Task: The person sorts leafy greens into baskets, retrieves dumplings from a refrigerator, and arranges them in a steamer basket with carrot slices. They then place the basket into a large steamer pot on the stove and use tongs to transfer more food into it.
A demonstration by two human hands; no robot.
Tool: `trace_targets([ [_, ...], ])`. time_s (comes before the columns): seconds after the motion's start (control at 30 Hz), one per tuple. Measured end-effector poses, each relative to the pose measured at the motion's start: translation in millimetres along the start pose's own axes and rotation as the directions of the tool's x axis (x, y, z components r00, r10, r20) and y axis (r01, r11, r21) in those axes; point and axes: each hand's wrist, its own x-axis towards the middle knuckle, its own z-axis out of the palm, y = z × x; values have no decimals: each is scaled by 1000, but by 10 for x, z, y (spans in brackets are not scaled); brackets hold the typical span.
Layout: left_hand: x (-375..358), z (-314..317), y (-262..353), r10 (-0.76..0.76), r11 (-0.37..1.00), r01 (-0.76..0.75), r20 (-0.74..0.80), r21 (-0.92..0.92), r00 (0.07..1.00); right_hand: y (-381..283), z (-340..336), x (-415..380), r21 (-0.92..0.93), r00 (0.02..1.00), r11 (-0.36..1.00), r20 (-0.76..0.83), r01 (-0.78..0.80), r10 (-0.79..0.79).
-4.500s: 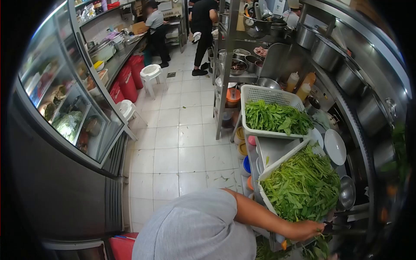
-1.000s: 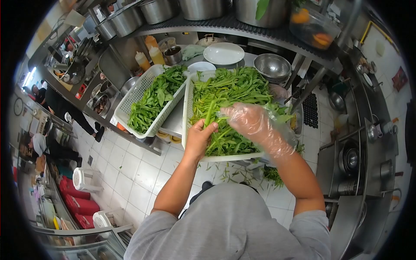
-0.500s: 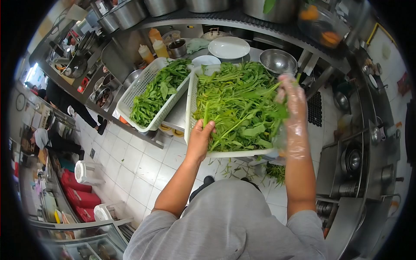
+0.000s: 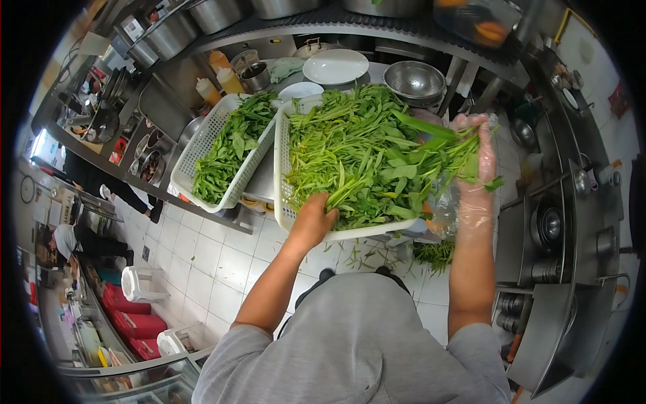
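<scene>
A wide white perforated basket heaped with long-stemmed leafy greens, which look like water spinach, stands in front of me. My bare left hand is at its front left, closed around stems with the fingertips sunk among them. In a clear plastic glove, my right hand is beyond the basket's right side. A bunch of leafy stems lies across its palm, gripped there and stretching back to the pile. Below that wrist hangs clear plastic.
A narrower white basket of leaves sits to the left. Behind are a white oval plate, a steel colander and sauce bottles. A shelf with pots overhangs the back. Cuttings lie low at right; a person stands far left.
My right hand has moved outward to the right, drawing a bunch of greens over the basket's edge. My left hand has lowered into the stems. The view has shifted slightly.
</scene>
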Motion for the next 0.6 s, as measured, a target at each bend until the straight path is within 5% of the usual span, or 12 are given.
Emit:
trace_targets([
  [0.07,23,-32,-52,44,998,-45,-32,-42,999,-46,6,-1,-63,996,994,-5,84,-84],
  [0.17,-7,-173,96,-142,917,125,-16,-379,990,-166,39,-144,-399,920,917,366,16,143],
  [0.23,-21,-229,139,-178,885,157,-8,-439,984,-83,96,-324,-857,923,492,302,152,240],
  [0.3,-35,-257,190,-210,847,187,9,-498,978,301,136,-427,-778,735,120,624,617,266],
  [0.33,-43,-268,216,-233,804,208,27,-557,972,417,142,-473,-759,697,48,619,649,363],
  [0.37,-51,-275,233,-254,758,229,46,-611,966,506,208,-532,-573,535,-58,720,818,442],
  [0.6,-118,-275,199,-242,772,223,49,-595,969,1080,-122,-598,-461,539,-283,677,841,501],
])
